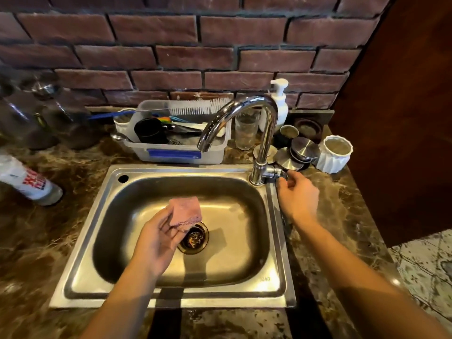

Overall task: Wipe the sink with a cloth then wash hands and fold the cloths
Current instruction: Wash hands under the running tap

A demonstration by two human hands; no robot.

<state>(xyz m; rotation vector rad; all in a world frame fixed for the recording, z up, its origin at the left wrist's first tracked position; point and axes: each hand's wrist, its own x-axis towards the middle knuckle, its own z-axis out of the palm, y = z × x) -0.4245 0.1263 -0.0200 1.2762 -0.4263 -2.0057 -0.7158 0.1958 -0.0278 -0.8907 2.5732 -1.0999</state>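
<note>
A steel sink [274, 285] is set into a dark marble counter, with a drain [195, 238] in the middle of its basin. Over the basin my left hand [156, 243] holds a small folded pink cloth [187, 211] just above the drain. My right hand [297, 194] is at the sink's right rim, its fingertips on the tap handle [278, 173] at the base of the chrome faucet [244, 111]. No water comes from the spout.
Behind the sink stands a clear plastic bin [176, 143] with brushes and utensils. A glass [245, 129], a soap pump bottle [280, 101], metal lids [302, 148] and a white ribbed cup [335, 152] crowd the back right. A white bottle [27, 182] lies at left.
</note>
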